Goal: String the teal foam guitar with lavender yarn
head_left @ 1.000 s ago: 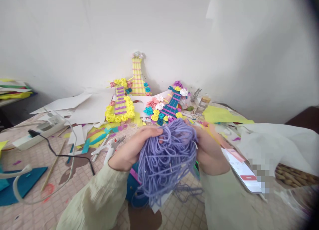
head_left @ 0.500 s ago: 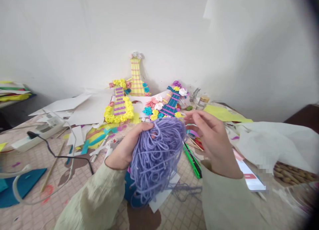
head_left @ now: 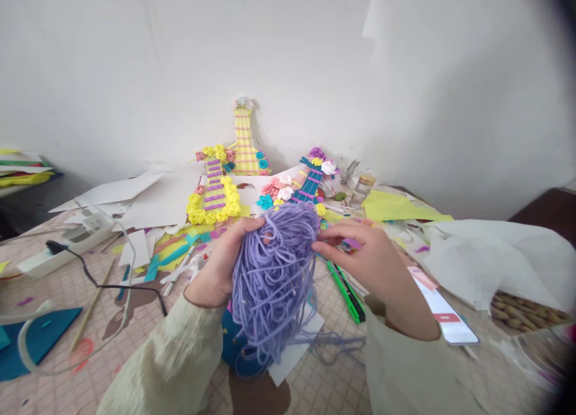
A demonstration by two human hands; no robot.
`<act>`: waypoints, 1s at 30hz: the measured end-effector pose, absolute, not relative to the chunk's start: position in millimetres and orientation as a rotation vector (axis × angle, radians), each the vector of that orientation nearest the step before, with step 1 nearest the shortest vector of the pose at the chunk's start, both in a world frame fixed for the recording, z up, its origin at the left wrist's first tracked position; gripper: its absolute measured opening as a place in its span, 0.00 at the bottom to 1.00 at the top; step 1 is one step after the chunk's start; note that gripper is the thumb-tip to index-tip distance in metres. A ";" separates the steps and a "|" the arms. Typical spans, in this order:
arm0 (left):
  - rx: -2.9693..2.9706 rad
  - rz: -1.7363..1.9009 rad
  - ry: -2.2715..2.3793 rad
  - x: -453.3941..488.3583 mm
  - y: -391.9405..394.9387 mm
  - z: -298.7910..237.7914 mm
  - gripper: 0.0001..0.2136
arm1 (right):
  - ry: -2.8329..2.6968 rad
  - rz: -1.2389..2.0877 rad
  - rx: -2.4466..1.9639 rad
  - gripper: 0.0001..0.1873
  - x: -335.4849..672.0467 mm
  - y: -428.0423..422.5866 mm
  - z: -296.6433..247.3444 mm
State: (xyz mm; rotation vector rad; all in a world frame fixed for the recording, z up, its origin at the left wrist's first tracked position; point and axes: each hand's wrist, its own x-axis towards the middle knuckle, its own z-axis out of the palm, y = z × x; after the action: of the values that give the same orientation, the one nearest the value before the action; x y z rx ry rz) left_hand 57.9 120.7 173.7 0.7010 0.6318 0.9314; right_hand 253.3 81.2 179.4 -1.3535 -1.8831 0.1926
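Note:
A loose, looped bundle of purple yarn (head_left: 274, 283) hangs over the table in front of me. My left hand (head_left: 215, 266) grips its upper left side, thumb at the front and the other fingers hidden behind the loops. At the bundle's upper right edge, my right hand (head_left: 371, 262) pinches with thumb and forefinger; a strand seems to be between them, though it is too fine to see clearly. Thin yarn ends (head_left: 335, 343) trail to the right on the tabletop. Partly covered by the bundle are a dark blue piece (head_left: 231, 343) and a white sheet (head_left: 281, 373).
Three flower-trimmed woven pieces stand at the back: a tall yellow one (head_left: 244, 139), a purple-striped one (head_left: 215, 190) and a blue one (head_left: 308, 184). A green box cutter (head_left: 346, 292), a phone (head_left: 445, 313), a power strip (head_left: 67, 247) with cables and paper scraps lie around.
My right hand has moved down and left to the yarn's edge, its fingers closing from a looser pose into a pinch. The bundle in my left hand has shifted slightly left.

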 end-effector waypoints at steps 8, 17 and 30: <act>0.640 0.991 0.650 55.6 120.5 176.4 0.05 | -1.912 0.282 -1.344 0.07 250.4 82.1 177.5; 0.627 0.890 0.605 56.5 114.6 180.2 0.08 | -1.924 0.342 -1.326 0.06 247.9 82.4 174.7; 0.682 1.032 0.617 47.3 122.6 181.1 0.05 | -1.978 0.573 -1.182 0.07 291.9 41.0 186.1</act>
State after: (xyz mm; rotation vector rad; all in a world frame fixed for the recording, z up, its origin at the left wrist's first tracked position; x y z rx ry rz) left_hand 47.3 122.6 181.1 0.6817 0.6172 1.0325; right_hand 291.9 41.0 186.1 -1.1823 -1.9777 0.5731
